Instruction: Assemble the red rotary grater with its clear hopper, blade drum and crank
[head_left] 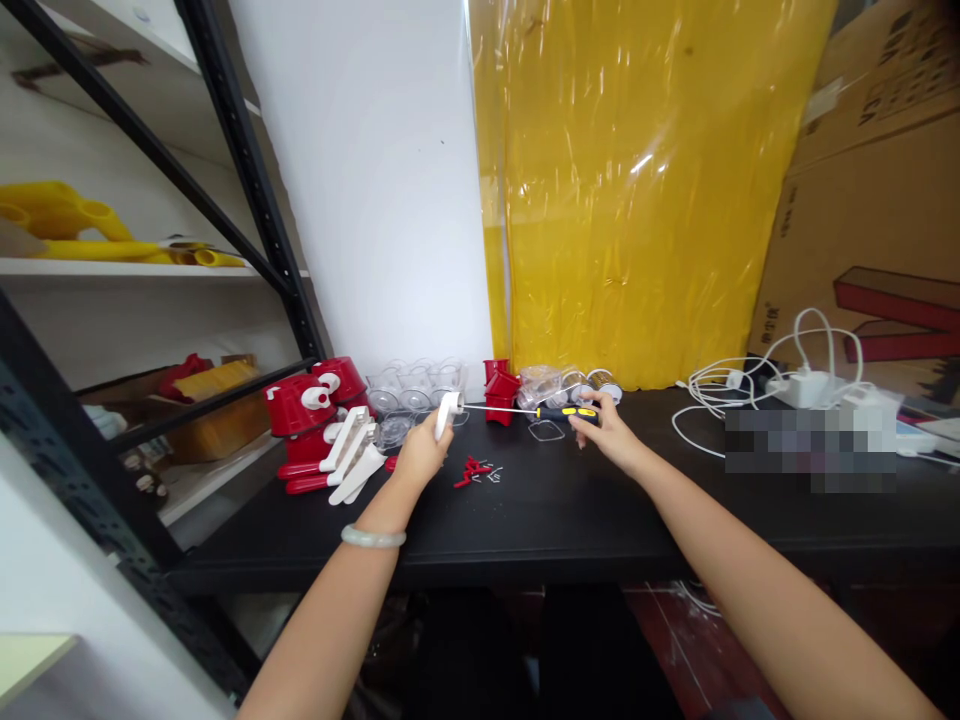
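My left hand (424, 450) is closed around a white plastic part (448, 408) with a round, hollow end facing right. A bit of red shows beside that hand's wrist side. In my right hand (607, 430) is a screwdriver (568, 413) with a black and yellow handle, held level by the fingers. Its long shaft points left, and the tip reaches the round end of the white part; whether it touches a screw is hidden. Below, small red pieces (472, 470) and small metal bits (493, 475) lie loose on the black table (555, 510).
Left on the table are red cup-like housings (300, 405) and white levers with red grips (360, 475). Clear plastic cups (409, 385), red funnel-like parts (500, 390) and clear round parts (574, 387) line the back. White cables (720, 390) lie right; a black-framed shelf (247, 180) stands left.
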